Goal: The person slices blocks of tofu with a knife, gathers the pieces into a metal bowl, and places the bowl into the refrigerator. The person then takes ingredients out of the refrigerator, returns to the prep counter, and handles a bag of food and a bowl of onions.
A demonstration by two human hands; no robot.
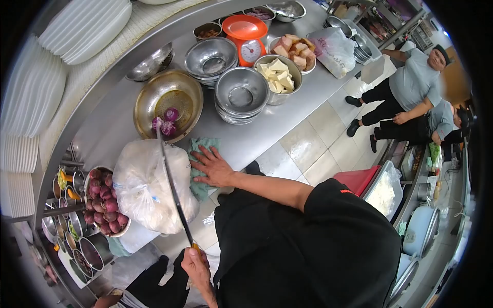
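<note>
My left hand (pixel 197 264) is closed round the orange handle of a long, narrow knife (pixel 176 197). Its blade reaches up across a tied clear plastic bag (pixel 136 179) with pale contents, and the tip appears at the peeled purple onions (pixel 169 128). Those onions sit in a wide metal bowl (pixel 145 87) with a perforated-looking bottom. Fingers spread, my right hand (pixel 213 167) lies flat on a green cloth (pixel 205 143) at the counter edge. Unpeeled purple onions (pixel 105 203) fill a container beside the bag.
Stacked metal bowls (pixel 241 92), an orange scale (pixel 250 49), a pot of pale chunks (pixel 277 77) and a bowl of meat (pixel 295 51) line the steel counter (pixel 277 118). White plates (pixel 84 28) are shelved at left. Co-workers (pixel 411 87) stand at right; another person's legs (pixel 159 282) show below.
</note>
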